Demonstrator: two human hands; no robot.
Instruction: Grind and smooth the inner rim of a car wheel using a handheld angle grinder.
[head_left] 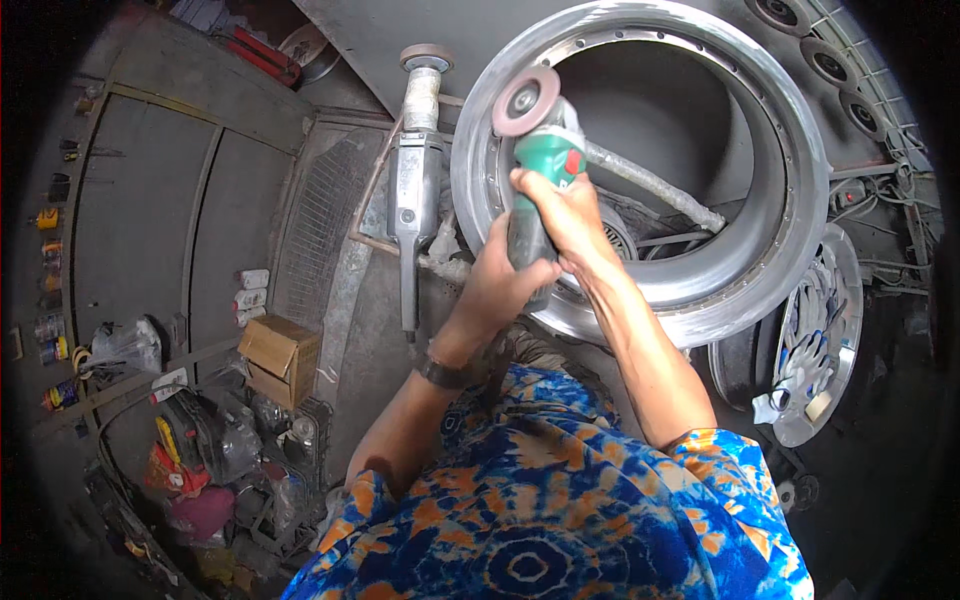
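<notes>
Clasped around the green grinder, left hand behind right hand, presumably for steadiness, both held its disc over the upper-left edge of the metal ring, a grey power tool lying left of that ring.

On your left: grey panelled wall, small bottles and cans lined up beyond it. Wire mesh panel stands near the wall's right end. Floor is grey, dusty-looking. Cardboard box and bagged clutter at your lower left. Cables on your right. Light's strong mid-view; lower right sits in shadow.
</notes>
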